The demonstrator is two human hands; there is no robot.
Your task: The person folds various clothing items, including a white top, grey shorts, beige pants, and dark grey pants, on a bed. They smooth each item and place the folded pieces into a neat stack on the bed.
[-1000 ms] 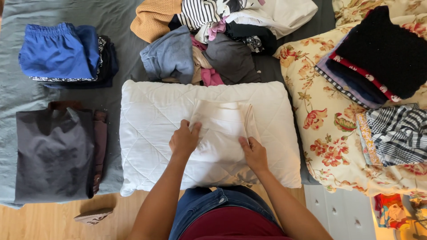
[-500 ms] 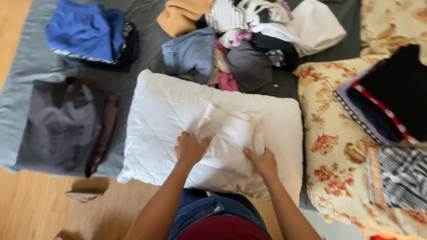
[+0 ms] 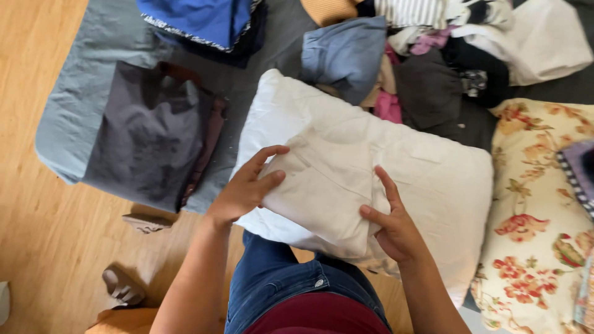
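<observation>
One camera, worn on my head, looks steeply down, tilted, close over my lap; white pillow (image 3: 427, 179) fills centre, wooden floor (image 3: 43, 247) at nine o'clock.

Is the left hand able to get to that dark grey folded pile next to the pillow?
Probably yes. The left hand holds the edge of the cream folded cloth on the white pillow, and the dark grey folded pile lies just to its left with nothing between them. It would have to let go first.
</observation>
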